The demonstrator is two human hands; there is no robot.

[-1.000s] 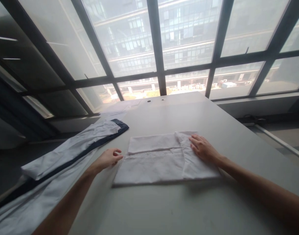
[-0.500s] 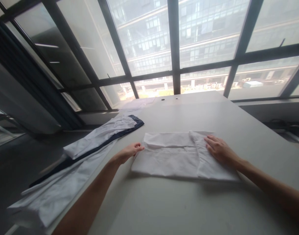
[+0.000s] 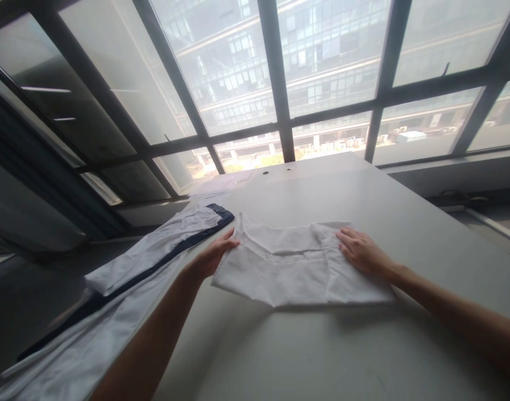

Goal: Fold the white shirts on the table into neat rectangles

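Lifted since a moment ago, the shirt's (image 3: 296, 267) left edge rises in our gripping left hand (image 3: 213, 257), while our open right hand (image 3: 361, 252) presses its right side flat.

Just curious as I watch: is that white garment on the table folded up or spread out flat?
Folded. The white garment forms a compact layered rectangle; the left hand lifts its left edge.

Grey table (image 3: 321, 345) by a big window, daylight.
Your table's far edge meets dark-framed window panes (image 3: 275, 83); an office block (image 3: 321, 50) shows outside. Two small holes (image 3: 276, 171) sit near that edge; dark floor (image 3: 29, 289) lies left.
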